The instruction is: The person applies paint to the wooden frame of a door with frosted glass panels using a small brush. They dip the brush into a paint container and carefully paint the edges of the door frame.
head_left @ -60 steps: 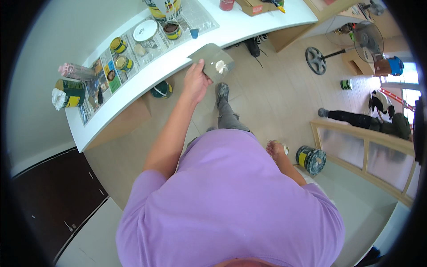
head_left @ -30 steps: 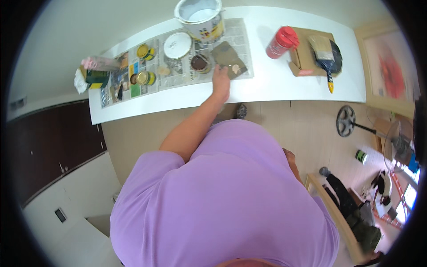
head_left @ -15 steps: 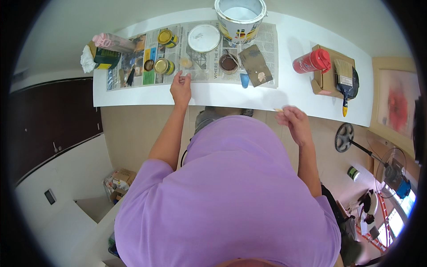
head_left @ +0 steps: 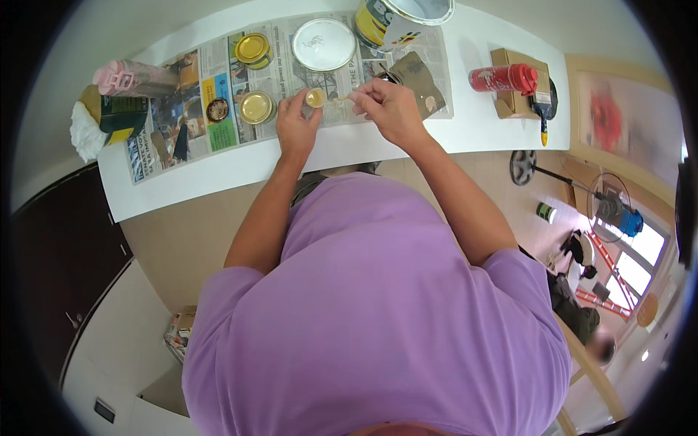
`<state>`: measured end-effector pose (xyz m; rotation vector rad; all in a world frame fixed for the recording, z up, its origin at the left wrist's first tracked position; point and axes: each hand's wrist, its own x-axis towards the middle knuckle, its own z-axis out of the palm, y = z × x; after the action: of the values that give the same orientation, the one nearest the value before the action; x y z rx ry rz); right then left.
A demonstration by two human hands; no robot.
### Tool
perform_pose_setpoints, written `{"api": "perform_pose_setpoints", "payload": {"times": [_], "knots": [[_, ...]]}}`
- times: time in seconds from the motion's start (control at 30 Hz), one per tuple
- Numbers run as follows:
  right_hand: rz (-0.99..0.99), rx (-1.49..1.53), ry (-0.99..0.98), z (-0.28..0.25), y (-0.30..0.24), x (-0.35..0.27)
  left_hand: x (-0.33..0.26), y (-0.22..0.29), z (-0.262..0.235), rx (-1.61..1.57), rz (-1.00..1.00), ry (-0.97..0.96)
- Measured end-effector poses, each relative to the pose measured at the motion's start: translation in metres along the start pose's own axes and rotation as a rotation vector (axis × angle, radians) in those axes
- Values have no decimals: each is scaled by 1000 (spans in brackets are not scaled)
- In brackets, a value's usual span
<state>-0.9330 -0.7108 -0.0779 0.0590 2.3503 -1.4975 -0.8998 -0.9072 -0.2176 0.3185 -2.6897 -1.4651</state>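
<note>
My left hand point(head_left: 294, 125) grips a small yellow paint tin point(head_left: 315, 97) over the newspaper sheets point(head_left: 218, 87) on the white counter point(head_left: 240, 163). My right hand point(head_left: 385, 107) pinches a thin stick point(head_left: 340, 99) whose tip reaches the tin's open top. Two small gold-lidded tins point(head_left: 256, 106) point(head_left: 252, 48) and a dark open tin point(head_left: 217, 110) sit just left of my left hand. A round white lid point(head_left: 323, 43) lies behind the hands.
A large open paint bucket point(head_left: 396, 18) stands at the back right. A brown card point(head_left: 422, 81) lies beside my right hand. Further right are a red canister point(head_left: 505, 77), a cardboard box point(head_left: 509, 102) and a paintbrush point(head_left: 543, 112). A pink bottle point(head_left: 131, 78) and a rag point(head_left: 86, 134) lie far left.
Both hands have come together at the middle of the newspaper. My left hand has picked up the small yellow tin and my right hand now holds a stick at it.
</note>
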Motion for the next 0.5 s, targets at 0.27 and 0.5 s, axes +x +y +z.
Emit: {"api": "perform_pose_setpoints", "payload": {"times": [0.27, 0.5], "knots": [[-231, -355, 158, 52, 40, 9, 4, -32, 0, 38, 312, -99], [-431, -608, 186, 66, 66, 16, 6, -45, 2, -22, 356, -149]]}}
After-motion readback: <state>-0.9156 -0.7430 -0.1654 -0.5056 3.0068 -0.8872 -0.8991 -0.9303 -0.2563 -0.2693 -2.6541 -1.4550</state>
